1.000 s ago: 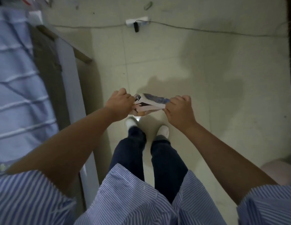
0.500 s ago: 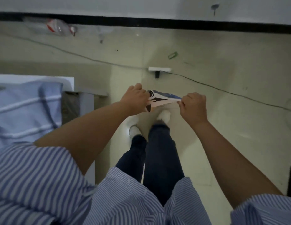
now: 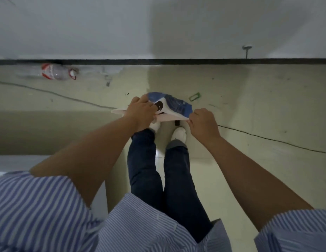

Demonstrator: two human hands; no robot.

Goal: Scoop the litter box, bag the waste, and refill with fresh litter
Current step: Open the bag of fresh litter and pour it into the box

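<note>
I stand on a pale tiled floor and hold a blue and white printed bag in front of me, above my feet. My left hand grips its left top edge with closed fingers. My right hand pinches the right corner of the same edge. The bag's pale top edge stretches flat between both hands. No litter box or scoop shows in this view.
A clear plastic bottle with a red label lies by the black skirting at the wall. A dark cable runs across the floor. A small green clip lies beyond the bag. A grey surface sits at my left.
The view has tilted up and turned, so the wall and skirting now fill the top. The bed at left has slid out of sight. Both hands still hold the bag, spread slightly wider.
</note>
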